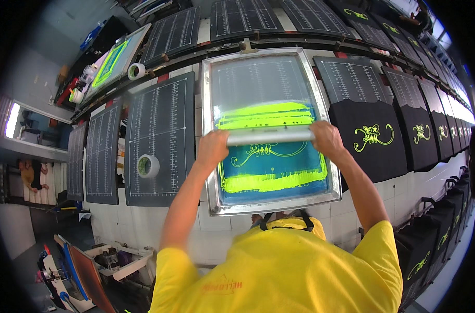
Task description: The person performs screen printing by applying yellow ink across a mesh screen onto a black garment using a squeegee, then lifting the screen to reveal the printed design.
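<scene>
Both my hands grip a long pale squeegee (271, 135) laid crosswise over a screen printing frame (210, 172). My left hand (213, 147) is closed round its left end, my right hand (327, 137) round its right end. Neon yellow-green ink (271, 181) forms a band near the frame's close edge, and more ink lies just beyond the squeegee. Between the squeegee and the near band, a curling line design shows on the blue mesh (300, 161). Under the frame, the board is partly visible through the mesh's far half.
Left of the frame, a roll of tape (148, 166) rests on a gridded black board (169, 120). Black shirts (370, 138) with yellow-green prints lie on boards to the right. Another ink-marked screen (112, 62) and a second tape roll (136, 71) sit at the far left.
</scene>
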